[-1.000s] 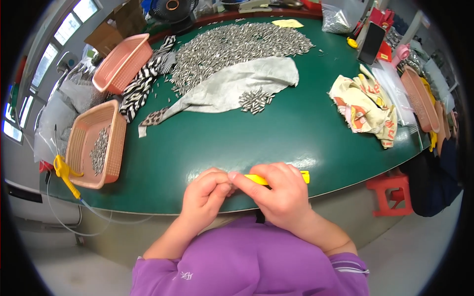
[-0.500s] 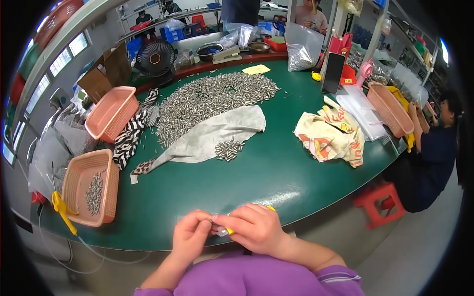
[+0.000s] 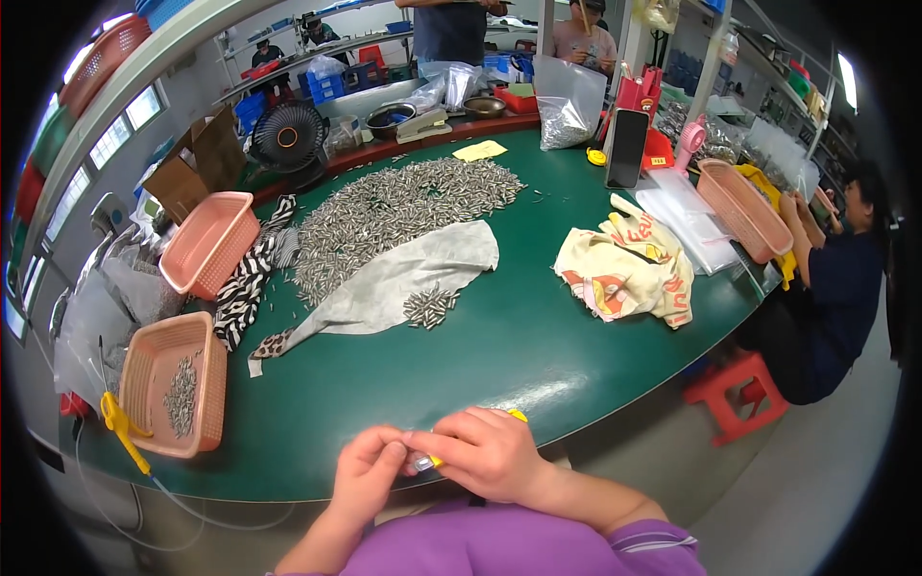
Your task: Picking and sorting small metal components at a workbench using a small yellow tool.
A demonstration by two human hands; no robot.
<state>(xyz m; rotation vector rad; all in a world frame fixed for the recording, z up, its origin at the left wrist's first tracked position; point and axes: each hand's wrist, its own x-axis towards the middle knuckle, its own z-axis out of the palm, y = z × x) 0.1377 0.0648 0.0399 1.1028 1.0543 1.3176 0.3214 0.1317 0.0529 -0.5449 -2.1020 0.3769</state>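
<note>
Close to the near edge of the green table (image 3: 461,374), both my hands meet fingertip to fingertip. My left hand (image 3: 368,470) is closed in a pinch of thumb and forefinger; what sits between them is too small and covered to make out. Wrapped in my right hand (image 3: 492,456) is a yellow tool (image 3: 519,416) with a clear or silvery part, mostly hidden by the fingers. Beyond my hands, a small heap of short metal pins (image 3: 431,307) lies on a grey cloth (image 3: 403,271). Behind that cloth spreads a large pile of similar pins (image 3: 384,206).
At left stand a pink basket (image 3: 213,422) with some pins, another pink basket (image 3: 230,240) and a yellow air gun (image 3: 120,422) with a hose. A cream printed cloth (image 3: 629,264), phone (image 3: 626,149) and plastic bags (image 3: 687,221) lie right. A co-worker (image 3: 831,278) sits at far right.
The view has shifted slightly, so the table's contents appear a little further left. My hands stay together at the near edge, and the small piece between my fingertips is now more covered.
</note>
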